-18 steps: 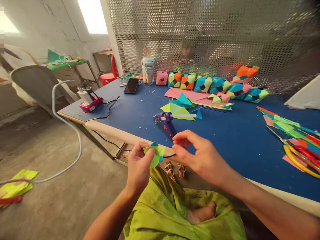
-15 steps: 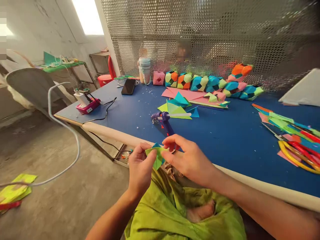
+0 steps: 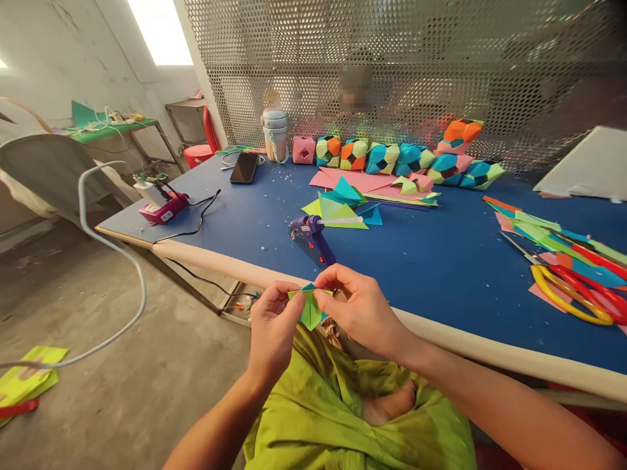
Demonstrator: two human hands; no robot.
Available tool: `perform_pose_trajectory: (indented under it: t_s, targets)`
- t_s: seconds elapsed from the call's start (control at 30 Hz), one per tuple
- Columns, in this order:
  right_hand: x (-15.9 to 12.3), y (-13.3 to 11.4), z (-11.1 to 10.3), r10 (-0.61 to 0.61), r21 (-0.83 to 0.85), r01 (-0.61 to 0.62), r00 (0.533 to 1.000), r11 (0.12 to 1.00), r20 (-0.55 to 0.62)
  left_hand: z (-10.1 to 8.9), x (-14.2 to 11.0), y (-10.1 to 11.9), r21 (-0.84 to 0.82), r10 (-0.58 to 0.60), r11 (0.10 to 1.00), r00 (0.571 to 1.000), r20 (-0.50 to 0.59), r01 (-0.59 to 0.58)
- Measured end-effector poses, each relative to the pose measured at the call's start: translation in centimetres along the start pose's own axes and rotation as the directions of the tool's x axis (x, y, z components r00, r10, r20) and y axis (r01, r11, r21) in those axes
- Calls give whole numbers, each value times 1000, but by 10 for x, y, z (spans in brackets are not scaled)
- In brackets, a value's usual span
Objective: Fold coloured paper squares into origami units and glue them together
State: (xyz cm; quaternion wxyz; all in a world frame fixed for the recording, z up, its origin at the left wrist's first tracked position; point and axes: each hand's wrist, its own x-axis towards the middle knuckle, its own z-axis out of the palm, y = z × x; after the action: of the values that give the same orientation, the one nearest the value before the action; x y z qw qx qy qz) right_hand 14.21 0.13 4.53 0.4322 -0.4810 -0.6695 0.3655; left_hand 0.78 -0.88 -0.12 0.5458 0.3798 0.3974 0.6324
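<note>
Head view, lower centre: left hand (image 3: 274, 320) and right hand (image 3: 353, 305) pinch pointed green-and-blue folded paper (image 3: 310, 313).
Gripping opposite sides likely steadies it.

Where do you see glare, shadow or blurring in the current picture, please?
In the head view, the window is blown out white; pixelation masks part of the perforated panel; the glue gun casts a dark shadow; the folded paper looks reasonably sharp.
</note>
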Motion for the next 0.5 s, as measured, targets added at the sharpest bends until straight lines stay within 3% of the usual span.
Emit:
perform_pose_trajectory:
  t_s: [0.23,0.4,0.5]
  targets:
    - [-3,2,-2,-207,-23,207,978,978,10,4,2,13,-83,-114,990,993,19,115]
    - [-2,3,-8,-483,-124,490,872,863,83,4,3,23,-81,-169,981,982,88,176]
    - [-2,0,-10,-547,-197,560,829,805,118,0,3,23,-41,-149,987,984,93,154]
